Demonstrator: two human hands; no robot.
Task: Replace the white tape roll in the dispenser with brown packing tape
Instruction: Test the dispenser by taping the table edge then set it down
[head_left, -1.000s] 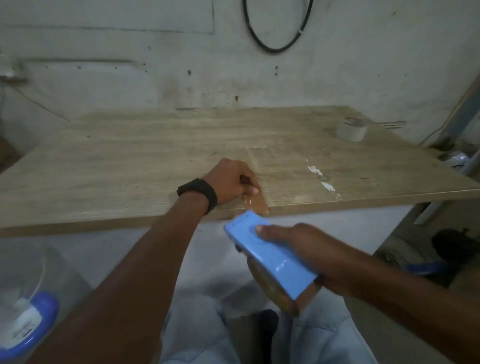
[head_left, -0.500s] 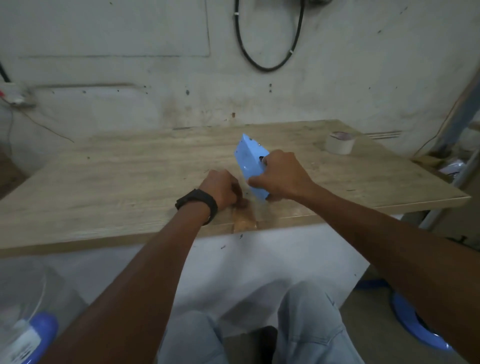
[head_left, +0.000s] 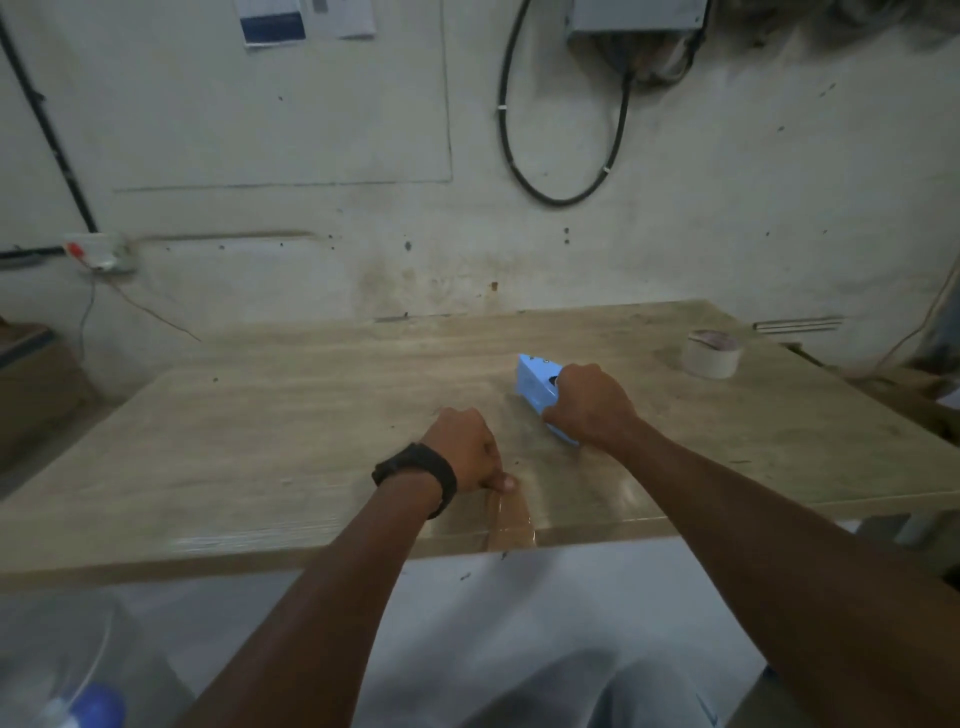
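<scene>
The right hand (head_left: 589, 410) is wrapped tight around the blue dispenser (head_left: 537, 389), a little right of the frame's middle, pressing it down on the wooden table (head_left: 260, 441). The left hand (head_left: 465, 449), with a black watch (head_left: 415, 475) on its wrist, sits lower and nearer the table's front edge, fingers curled and thumb pressing down the end of a brown tape strip (head_left: 509, 522). That strip hangs over the front edge and runs up and to the right toward the dispenser; between the hands it shows only as a glossy sheen, so its long axis points from the lower middle of the frame to the dispenser. The roll inside the dispenser is hidden by the right hand, so I cannot tell its colour from here.

The white tape roll (head_left: 710, 353) stands on the table at the right of the frame, well apart from both hands, and the right hand is the nearer one.

I would say the swap is done and this is a trial pull; cutting the strip looks like the next call.

A sheet of paper (head_left: 306, 18) on the wall, upper left, carries print too blurred to read, and no brand shows on the dispenser.
</scene>
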